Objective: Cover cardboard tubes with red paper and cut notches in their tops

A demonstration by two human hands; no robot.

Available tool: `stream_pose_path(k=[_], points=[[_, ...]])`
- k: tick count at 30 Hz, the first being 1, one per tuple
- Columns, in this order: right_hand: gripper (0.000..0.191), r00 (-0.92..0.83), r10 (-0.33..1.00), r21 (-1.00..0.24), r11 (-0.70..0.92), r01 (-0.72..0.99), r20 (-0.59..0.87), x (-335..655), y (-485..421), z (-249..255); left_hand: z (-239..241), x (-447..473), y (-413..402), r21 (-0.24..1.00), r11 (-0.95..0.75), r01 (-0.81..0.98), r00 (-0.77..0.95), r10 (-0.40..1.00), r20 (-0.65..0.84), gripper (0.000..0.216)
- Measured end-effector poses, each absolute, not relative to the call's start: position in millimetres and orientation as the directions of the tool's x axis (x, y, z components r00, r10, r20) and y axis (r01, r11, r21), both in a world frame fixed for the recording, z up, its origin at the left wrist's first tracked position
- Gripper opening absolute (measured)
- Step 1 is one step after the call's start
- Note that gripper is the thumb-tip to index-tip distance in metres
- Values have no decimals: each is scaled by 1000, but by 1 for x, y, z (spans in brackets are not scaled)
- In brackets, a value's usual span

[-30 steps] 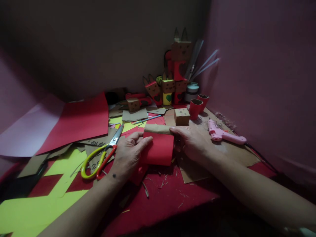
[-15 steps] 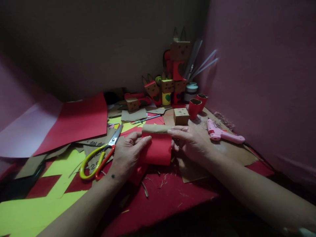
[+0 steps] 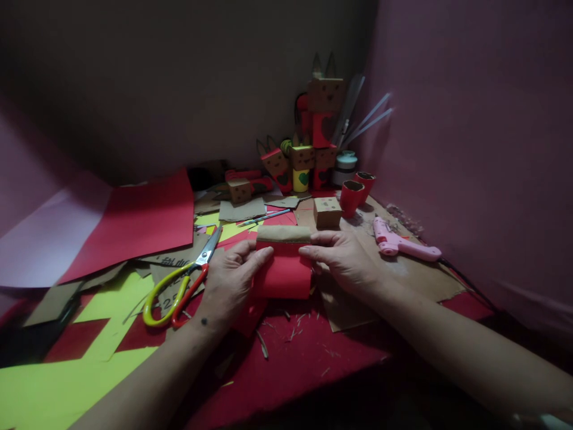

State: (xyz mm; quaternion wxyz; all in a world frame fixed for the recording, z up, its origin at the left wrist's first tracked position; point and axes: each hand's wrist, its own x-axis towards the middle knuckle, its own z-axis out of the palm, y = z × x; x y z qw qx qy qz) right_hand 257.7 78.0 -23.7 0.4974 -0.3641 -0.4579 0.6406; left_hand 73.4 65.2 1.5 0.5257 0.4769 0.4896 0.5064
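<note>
Evidently both hands were at work on one piece: the left hand (image 3: 235, 272) was mostly closed, its thumb laid on the front of a red paper (image 3: 286, 280) and its fingers curled behind. The right hand (image 3: 347, 257) pinched the opposite edge between thumb and fingers. Along the paper's top edge, between the two hands, lay one brown cardboard roll (image 3: 283, 233), held above the table (image 3: 308, 373)

One pair of scissors (image 3: 206, 255) lay just beside the left hand, blades pointing away from the person. Beyond the hands were one pencil (image 3: 268, 217), one small box (image 3: 327, 213) with a drawn face and two red tubes (image 3: 351, 200) standing upright. One pink glue gun (image 3: 403, 246) lay to the right. Four eared figures (image 3: 302, 158) were grouped at the back, one of them yellow-bodied
</note>
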Motion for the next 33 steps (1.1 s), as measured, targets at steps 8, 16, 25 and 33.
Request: stream_pose_path(k=[8, 16, 25, 33], points=[[10, -201, 980, -959, -64, -275, -8, 255, 73, -17, 4, 75, 63, 998, 44, -51, 0, 999, -44, 32], [16, -181, 983, -964, -52, -261, -3, 256, 77, -26, 6, 75, 62, 999, 27, -33, -9, 1000, -28, 24], [11, -207, 978, -975, -25, -221, 22, 259, 74, -17, -5, 73, 65, 991, 34, -127, 81, 996, -24, 28], [8, -174, 985, -979, -39, -201, -4, 261, 72, -12, -6, 68, 68, 1000, 15, -23, 70, 997, -13, 30]])
